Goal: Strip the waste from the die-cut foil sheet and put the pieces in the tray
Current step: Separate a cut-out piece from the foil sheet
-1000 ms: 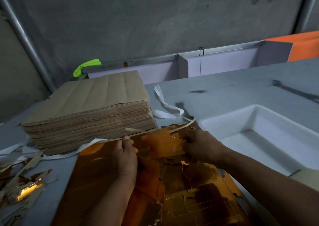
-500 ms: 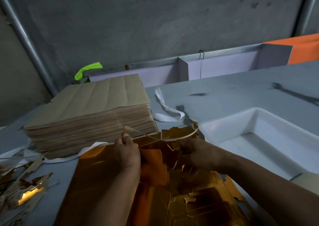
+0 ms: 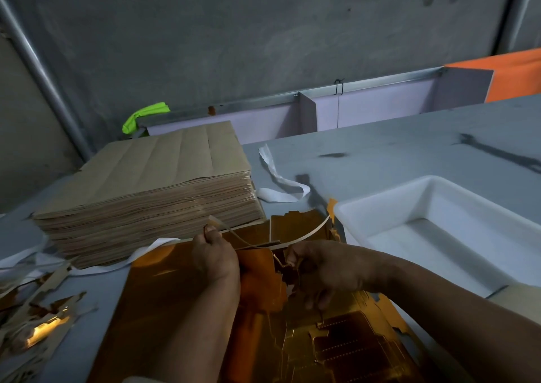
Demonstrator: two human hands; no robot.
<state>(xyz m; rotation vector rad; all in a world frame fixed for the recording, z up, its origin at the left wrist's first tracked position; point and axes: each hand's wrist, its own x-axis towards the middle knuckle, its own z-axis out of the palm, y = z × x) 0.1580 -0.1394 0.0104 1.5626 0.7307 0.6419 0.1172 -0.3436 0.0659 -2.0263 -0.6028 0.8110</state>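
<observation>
Evidently thin, light and quick to tear, the foil sheet (image 3: 164, 295) lies on the table (image 3: 380, 154) beside the tray (image 3: 380, 197), the grip of the left hand (image 3: 216, 257) pinching its curling waste strip (image 3: 307, 235), the right hand (image 3: 325, 268) curled round loosened pieces (image 3: 281, 277); hold close to the cuts.

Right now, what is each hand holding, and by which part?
Left hand pinches the thin pale waste strip at one end; right hand grips the gold die-cut foil sheet at its torn middle.
</observation>
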